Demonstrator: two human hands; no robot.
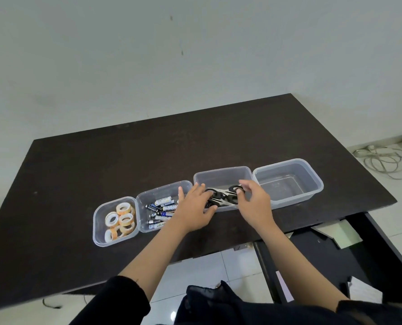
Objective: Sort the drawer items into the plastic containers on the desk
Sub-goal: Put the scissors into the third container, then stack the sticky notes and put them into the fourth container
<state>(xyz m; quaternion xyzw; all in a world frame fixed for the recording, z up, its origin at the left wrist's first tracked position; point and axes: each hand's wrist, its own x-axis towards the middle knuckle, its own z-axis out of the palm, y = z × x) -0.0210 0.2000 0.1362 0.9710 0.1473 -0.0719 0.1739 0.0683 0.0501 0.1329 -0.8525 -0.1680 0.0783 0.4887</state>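
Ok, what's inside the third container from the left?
Black-handled scissors lie inside that container. The left hand and right hand cover part of them, so I can't count the scissors or see what's beneath.

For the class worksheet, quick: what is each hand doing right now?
Left hand: open, fingers straight, resting on the scissors.
Right hand: pinching a scissors handle.

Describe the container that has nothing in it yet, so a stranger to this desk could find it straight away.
On the dark brown desk four clear plastic containers stand in a row along the near edge. The empty clear plastic container is the rightmost, just beyond the person's right hand. Its neighbours hold black-handled scissors, batteries and rolls of tape; this one shows only its bare bottom.
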